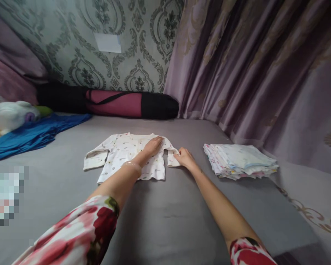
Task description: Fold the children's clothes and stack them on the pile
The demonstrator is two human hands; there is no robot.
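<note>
A small white long-sleeved baby shirt [121,154] with a scattered print lies spread on the grey bed sheet, its neckline toward the wall. My left hand [153,145] rests flat on the shirt's upper right part, fingers stretched toward the shoulder. At the right sleeve, my right hand [184,157] pinches the outer edge of the cloth near the cuff. The left sleeve lies bent out to the side with no hand on it. My left forearm covers part of the shirt's front and lower hem.
A stack of folded light cloths [239,160] lies to the right. Along the wall stretches a black and maroon long bag [113,103]. Blue fabric [41,130] and a white plush toy [12,116] are at the left. Purple curtains [223,66] hang at the right.
</note>
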